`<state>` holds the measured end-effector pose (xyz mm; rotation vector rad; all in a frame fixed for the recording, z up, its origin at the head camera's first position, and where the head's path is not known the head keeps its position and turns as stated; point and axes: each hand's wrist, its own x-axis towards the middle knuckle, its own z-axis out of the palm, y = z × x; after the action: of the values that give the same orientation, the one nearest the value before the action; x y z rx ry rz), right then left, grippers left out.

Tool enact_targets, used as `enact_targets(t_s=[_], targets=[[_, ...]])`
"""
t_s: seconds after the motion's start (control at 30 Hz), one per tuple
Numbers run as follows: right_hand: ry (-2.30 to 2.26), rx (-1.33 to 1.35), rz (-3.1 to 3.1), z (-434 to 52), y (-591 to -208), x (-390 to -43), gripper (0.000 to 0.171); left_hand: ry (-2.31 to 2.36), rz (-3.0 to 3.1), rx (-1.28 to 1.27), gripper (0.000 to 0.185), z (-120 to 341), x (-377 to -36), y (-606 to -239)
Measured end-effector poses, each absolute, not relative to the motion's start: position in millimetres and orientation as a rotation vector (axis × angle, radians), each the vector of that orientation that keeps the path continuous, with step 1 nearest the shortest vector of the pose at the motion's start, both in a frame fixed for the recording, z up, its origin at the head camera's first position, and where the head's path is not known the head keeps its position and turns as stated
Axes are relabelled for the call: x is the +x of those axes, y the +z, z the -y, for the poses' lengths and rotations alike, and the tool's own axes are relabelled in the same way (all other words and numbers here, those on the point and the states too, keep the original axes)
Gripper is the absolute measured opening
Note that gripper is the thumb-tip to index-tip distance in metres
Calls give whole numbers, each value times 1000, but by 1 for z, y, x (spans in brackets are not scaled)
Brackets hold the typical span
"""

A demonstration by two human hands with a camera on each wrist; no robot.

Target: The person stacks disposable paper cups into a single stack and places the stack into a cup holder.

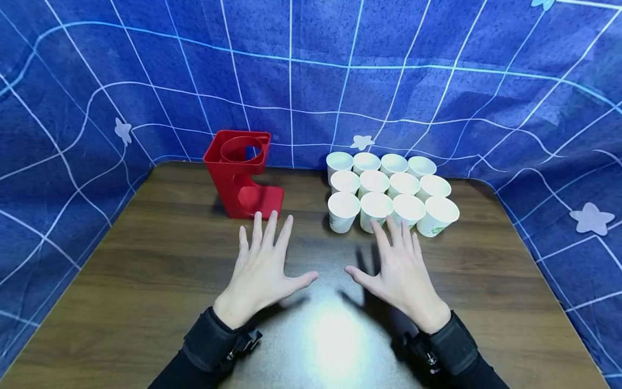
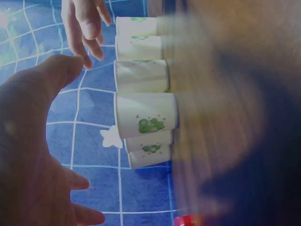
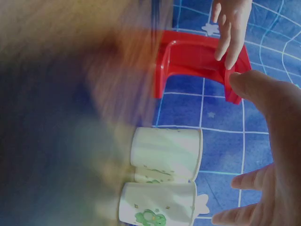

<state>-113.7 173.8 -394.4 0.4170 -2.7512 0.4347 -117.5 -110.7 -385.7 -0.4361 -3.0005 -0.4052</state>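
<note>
Both hands hover above the wooden table with fingers spread, and neither holds anything. My left hand [image 1: 262, 270] is nearest to a red stand [image 1: 262, 200], which has a round ring at its top and a flat base. The fingertips of my right hand [image 1: 400, 267] reach toward the front row of white paper cups [image 1: 376, 208]; in the head view they overlap the cups, and I cannot tell if they touch. Green prints mark the cups, as the left wrist view shows on one cup [image 2: 146, 115]. In the right wrist view the red stand [image 3: 197, 54] appears behind the hand.
The cups stand upright in three close rows at the table's back right. A blue cloth [image 1: 311, 86] with white grid lines and stars hangs behind and beside the table [image 1: 160, 281]. Light glares off the tabletop between the forearms.
</note>
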Motion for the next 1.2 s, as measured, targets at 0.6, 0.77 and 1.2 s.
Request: enact_targets(t_s=[0.6, 0.77, 1.2], targets=[[534, 601, 2628, -160, -376, -129, 101, -381, 2824, -462, 114, 131, -141, -334], [610, 720, 2644, -133, -375, -142, 98, -361, 2738, -449, 112, 143, -153, -318], [540, 787, 2682, -75, -386, -183, 83, -458, 2691, -266, 107, 179, -184, -308]])
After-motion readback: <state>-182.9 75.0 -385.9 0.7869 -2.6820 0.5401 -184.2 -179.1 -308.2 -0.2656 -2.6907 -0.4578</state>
